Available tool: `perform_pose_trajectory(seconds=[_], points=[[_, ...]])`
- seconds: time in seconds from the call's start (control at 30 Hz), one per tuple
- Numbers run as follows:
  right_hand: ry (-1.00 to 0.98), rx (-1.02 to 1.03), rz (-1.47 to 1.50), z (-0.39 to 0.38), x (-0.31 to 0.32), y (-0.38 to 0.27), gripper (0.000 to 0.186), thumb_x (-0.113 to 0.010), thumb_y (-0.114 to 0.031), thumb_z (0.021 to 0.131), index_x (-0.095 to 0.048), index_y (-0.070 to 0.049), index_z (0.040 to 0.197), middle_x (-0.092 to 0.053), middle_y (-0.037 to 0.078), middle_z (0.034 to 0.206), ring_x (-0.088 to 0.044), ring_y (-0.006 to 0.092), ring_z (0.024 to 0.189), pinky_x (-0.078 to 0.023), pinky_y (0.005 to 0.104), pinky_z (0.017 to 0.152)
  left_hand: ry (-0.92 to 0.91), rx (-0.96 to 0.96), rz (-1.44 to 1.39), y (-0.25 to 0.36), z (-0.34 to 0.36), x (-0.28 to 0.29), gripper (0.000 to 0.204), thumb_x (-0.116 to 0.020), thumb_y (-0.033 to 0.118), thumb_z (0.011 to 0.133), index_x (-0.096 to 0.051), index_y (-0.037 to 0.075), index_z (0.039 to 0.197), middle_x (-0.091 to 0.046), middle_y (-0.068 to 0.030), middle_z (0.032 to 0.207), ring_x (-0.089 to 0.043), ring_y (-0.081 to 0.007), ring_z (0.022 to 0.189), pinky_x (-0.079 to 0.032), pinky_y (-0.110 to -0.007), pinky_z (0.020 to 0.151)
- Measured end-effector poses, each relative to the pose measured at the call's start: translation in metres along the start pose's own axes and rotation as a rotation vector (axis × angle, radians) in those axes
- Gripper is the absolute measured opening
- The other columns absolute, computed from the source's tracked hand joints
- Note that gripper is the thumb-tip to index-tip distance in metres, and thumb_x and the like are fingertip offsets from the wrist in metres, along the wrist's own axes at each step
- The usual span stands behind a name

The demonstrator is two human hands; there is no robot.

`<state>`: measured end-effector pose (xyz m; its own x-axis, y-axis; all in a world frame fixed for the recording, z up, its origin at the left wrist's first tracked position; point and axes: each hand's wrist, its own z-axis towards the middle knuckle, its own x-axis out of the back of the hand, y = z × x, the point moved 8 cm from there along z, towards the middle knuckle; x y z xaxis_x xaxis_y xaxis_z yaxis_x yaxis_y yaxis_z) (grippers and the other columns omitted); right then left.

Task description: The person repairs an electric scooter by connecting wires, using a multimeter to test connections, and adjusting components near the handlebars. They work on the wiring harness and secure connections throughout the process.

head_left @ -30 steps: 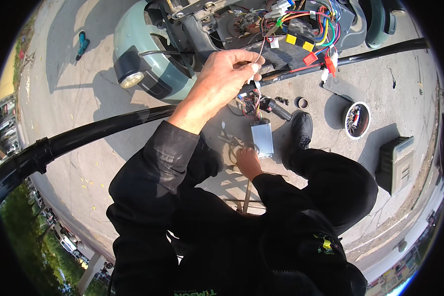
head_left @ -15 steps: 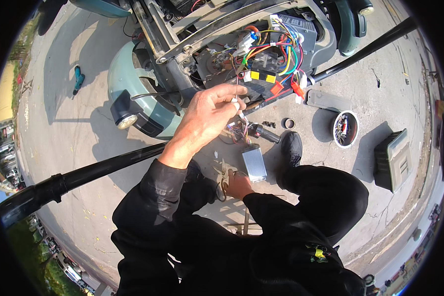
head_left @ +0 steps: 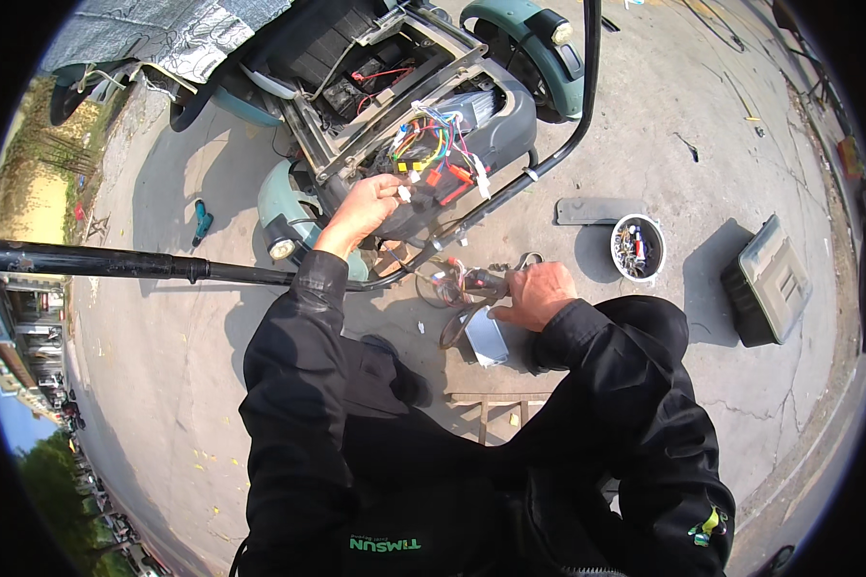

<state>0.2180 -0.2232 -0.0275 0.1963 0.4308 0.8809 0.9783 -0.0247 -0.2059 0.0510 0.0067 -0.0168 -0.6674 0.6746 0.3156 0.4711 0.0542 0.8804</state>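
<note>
My left hand [head_left: 364,210] reaches to the front of the green vehicle, fingers pinched on a small white wire connector [head_left: 404,194]. Just beyond it a tangle of coloured wires [head_left: 438,139] spills over the dark front panel. Lower and to the right, my right hand [head_left: 541,293] is closed on a pair of scissors [head_left: 460,325]; motion blurs them, and the fingers hide part. Near that hand lie a black handlebar grip [head_left: 484,281] with thin wires and a silver finned box [head_left: 487,338] on the ground.
A black bar [head_left: 96,262] crosses at the left, continuing past the vehicle's front. On the right stand a white bucket [head_left: 656,252] of small parts, a grey flat panel [head_left: 592,211] and a lidded toolbox [head_left: 762,288]. A teal power tool [head_left: 202,223] lies at the left.
The view has shifted, showing more of the vehicle. My right hand has moved up and right with the scissors, past the finned box. My left hand still pinches at the wiring.
</note>
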Motion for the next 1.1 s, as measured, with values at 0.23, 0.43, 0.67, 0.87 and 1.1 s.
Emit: perform_pose_trajectory(seconds=[0.23, 0.43, 0.67, 0.87, 1.1], points=[[0.932, 0.158, 0.803, -0.101, 0.125, 0.085, 0.021, -0.066, -0.002, 0.093, -0.068, 0.000, 0.114, -0.067, 0.013, 0.092, -0.065, 0.0226, 0.079, -0.051, 0.0323, 0.073, 0.088, 0.023, 0.233, -0.009, -0.002, 0.005, 0.030, -0.070, 0.011, 0.096, -0.069, 0.000, 0.123, -0.072, 0.0013, 0.099, -0.061, -0.0059, 0.086, -0.049, -0.022, 0.079], [0.915, 0.295, 1.626, -0.081, 0.119, 0.119, 0.030, -0.054, -0.021, 0.108, -0.063, -0.003, 0.128, -0.071, 0.011, 0.115, -0.065, 0.0125, 0.091, -0.049, 0.0219, 0.071, 0.148, -0.051, 0.502, 0.004, 0.000, -0.002, 0.028, -0.066, 0.005, 0.095, -0.070, 0.001, 0.123, -0.077, -0.0080, 0.103, -0.068, -0.0122, 0.093, -0.052, -0.028, 0.084], [0.712, 0.769, 2.353, -0.075, 0.136, 0.109, 0.070, -0.056, -0.021, 0.087, -0.038, 0.009, 0.148, -0.060, 0.026, 0.122, -0.065, 0.0237, 0.086, -0.052, 0.0234, 0.053, 0.236, -0.316, 0.767, 0.021, -0.012, -0.010, 0.022, -0.064, 0.001, 0.088, -0.074, 0.004, 0.107, -0.065, -0.0127, 0.119, -0.066, -0.0334, 0.108, -0.052, -0.036, 0.092], [0.836, 0.406, 2.366, -0.065, 0.119, 0.123, 0.075, -0.070, -0.015, 0.092, -0.032, 0.007, 0.152, -0.053, 0.012, 0.107, -0.052, 0.0093, 0.070, -0.050, 0.0197, 0.045, 0.165, -0.358, 0.491, 0.008, -0.007, 0.001, 0.025, -0.059, -0.004, 0.091, -0.075, 0.004, 0.108, -0.071, -0.0106, 0.113, -0.070, -0.0265, 0.103, -0.053, -0.032, 0.090], [0.877, 0.126, 2.039, -0.049, 0.121, 0.111, 0.064, -0.062, -0.035, 0.100, -0.043, 0.002, 0.148, -0.053, 0.003, 0.081, -0.049, 0.0059, 0.051, -0.045, 0.0208, 0.044, 0.092, -0.158, 0.149, -0.028, 0.009, 0.013, 0.026, -0.055, -0.006, 0.097, -0.075, 0.002, 0.112, -0.074, -0.0037, 0.114, -0.065, -0.0099, 0.103, -0.050, -0.024, 0.088]])
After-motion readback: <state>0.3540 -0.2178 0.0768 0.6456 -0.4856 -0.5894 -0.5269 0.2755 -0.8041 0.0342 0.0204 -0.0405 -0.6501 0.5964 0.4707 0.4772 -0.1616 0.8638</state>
